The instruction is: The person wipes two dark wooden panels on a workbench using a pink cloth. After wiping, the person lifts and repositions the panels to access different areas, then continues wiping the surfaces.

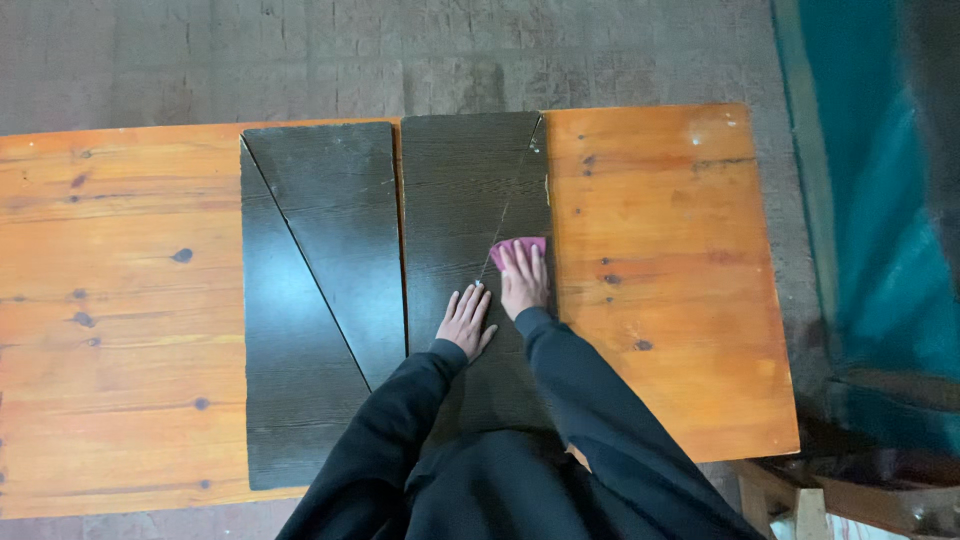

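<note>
Seen from above: broad orange pine-plank surface (660, 300), knotted and varnished, carrying dark brown wood-grain panels laid side by side. Rectangular dark panel (470, 190) at the middle, crossed by a thin pale diagonal line; to its left, two dark wedge-shaped panels (320, 250) split by a slanting cut and touching each other along it.

Left hand (466, 322) flat on the rectangular dark panel, palm down, fingers (470, 300) stretched out and slightly spread, gripping nothing. Right hand (522, 280) just beside it, a little further up the panel, palm down on a small pink cloth (520, 245); fingers extended over the cloth, pressing it against the panel rather than curled round it. Cloth showing past the fingertips, near the panel's right edge, on the dark wood and not on the orange planks.

Both arms in black sleeves (590, 400), reaching up from the lower edge. Grey paved floor (400, 60) beyond the surface, teal sheet (880, 230) at the right, pale wooden frame (790, 500) at the lower right corner.
</note>
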